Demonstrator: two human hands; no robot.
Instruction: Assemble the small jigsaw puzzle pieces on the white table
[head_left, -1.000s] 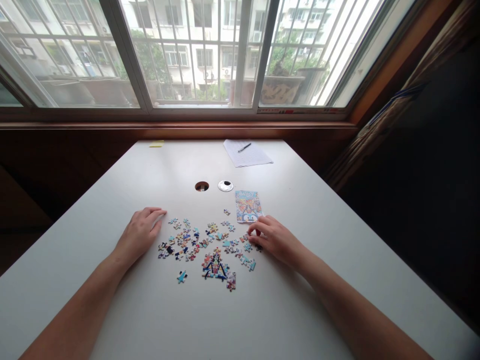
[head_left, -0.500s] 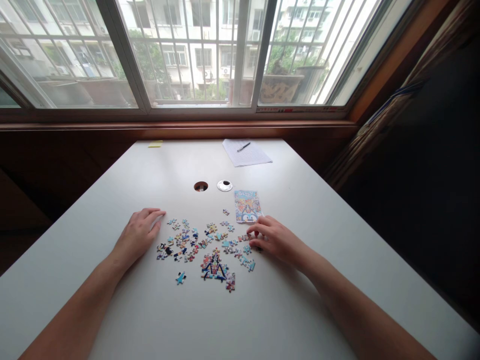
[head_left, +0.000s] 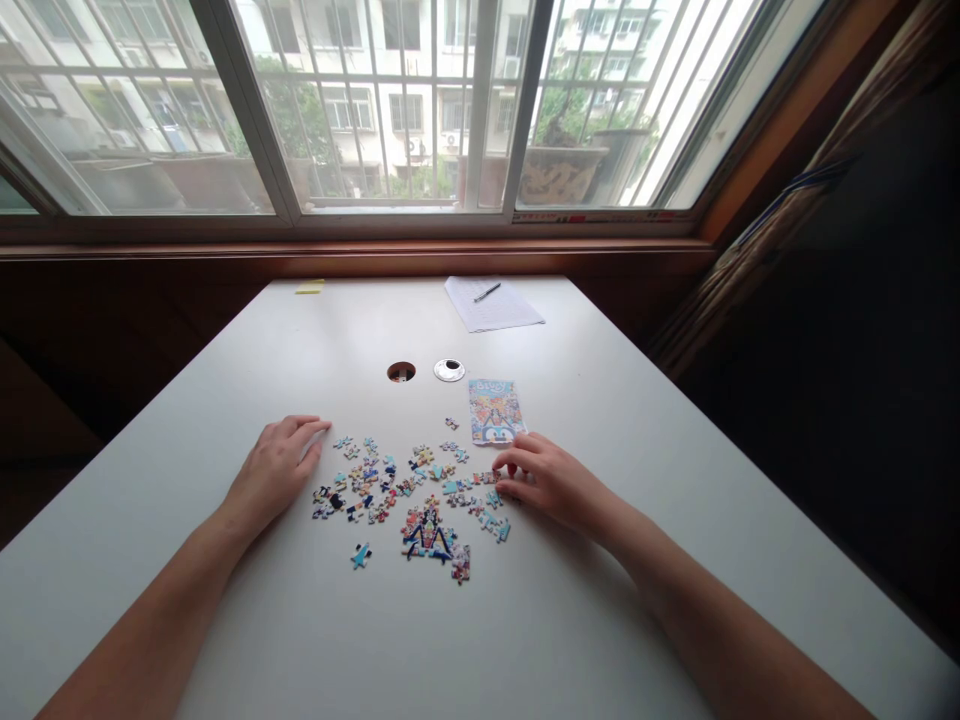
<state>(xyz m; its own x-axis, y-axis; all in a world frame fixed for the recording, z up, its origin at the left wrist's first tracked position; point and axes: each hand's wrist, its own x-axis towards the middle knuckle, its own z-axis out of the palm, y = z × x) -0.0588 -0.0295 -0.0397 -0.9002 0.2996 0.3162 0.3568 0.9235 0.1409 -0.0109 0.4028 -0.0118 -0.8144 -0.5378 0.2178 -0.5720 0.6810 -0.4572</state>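
Observation:
My left hand (head_left: 276, 460) lies on the white table with its fingers stretched out and holds nothing. Loose jigsaw pieces (head_left: 365, 478) are scattered just to its right. My right hand (head_left: 546, 474) rests at the right edge of the pieces, fingers bent and slightly apart, its tips beside or touching a small piece (head_left: 487, 478). In front of me lies a joined section of the puzzle (head_left: 429, 535) with a dark blue zigzag shape. A separate light blue piece (head_left: 361, 556) sits to its left. Beyond my right fingers is a colourful picture card (head_left: 495, 410).
A sheet of paper (head_left: 510, 315) with a pen (head_left: 487, 293) lies at the far side of the table. Nearer are a round cable hole (head_left: 401, 372) and a silver cover (head_left: 449, 371). A yellow slip (head_left: 310, 287) lies far left, below the barred window (head_left: 397, 110).

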